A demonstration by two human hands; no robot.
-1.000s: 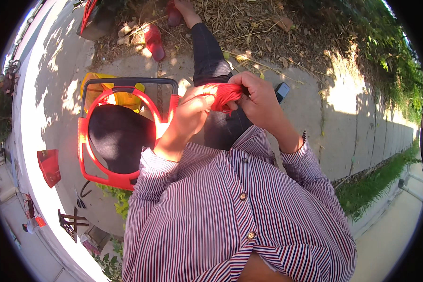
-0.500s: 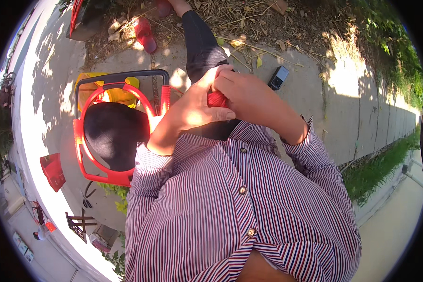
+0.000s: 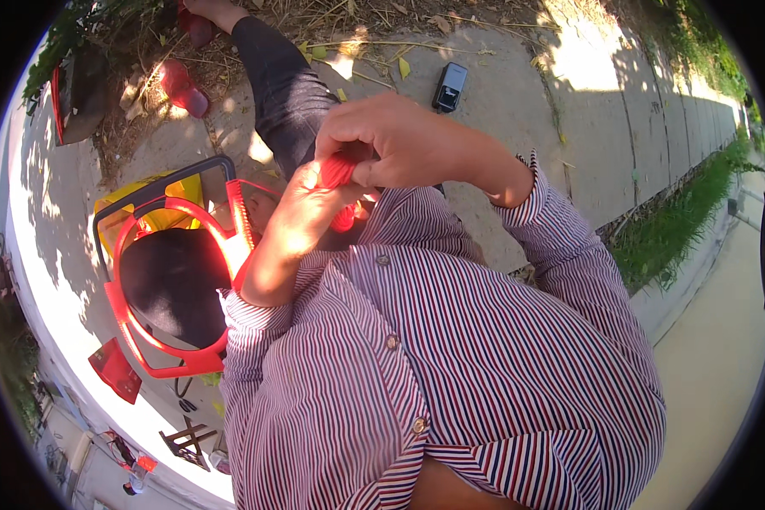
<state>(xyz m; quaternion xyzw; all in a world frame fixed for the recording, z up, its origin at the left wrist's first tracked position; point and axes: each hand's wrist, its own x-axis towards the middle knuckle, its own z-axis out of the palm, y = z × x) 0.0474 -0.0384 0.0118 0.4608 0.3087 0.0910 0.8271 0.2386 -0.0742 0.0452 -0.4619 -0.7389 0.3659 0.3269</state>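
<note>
Both my hands meet in front of my chest around a bundle of red yarn (image 3: pixel 337 171). My left hand (image 3: pixel 302 208) is closed on its lower side, and more red strands (image 3: pixel 343 218) show under that hand. From the right, my right hand (image 3: pixel 391 140) reaches over with bent fingers and pinches the top of the bundle. Part of the yarn is hidden by the fingers. Beyond the hands, one dark-trousered leg (image 3: pixel 276 81) stretches away to the upper left.
At my left stands a red plastic frame (image 3: pixel 121 310) with a ring around a dark rounded shape (image 3: pixel 174 285) and a yellow part (image 3: pixel 183 194) behind. A phone (image 3: pixel 450 87) lies on the paving ahead. Red slippers (image 3: pixel 183 89) and dry stalks (image 3: pixel 450 21) lie further off.
My view has shifted, so the phone, slippers and frame appear further left. My hands have shifted around the red yarn, exposing more of it, with some now showing under the left hand.
</note>
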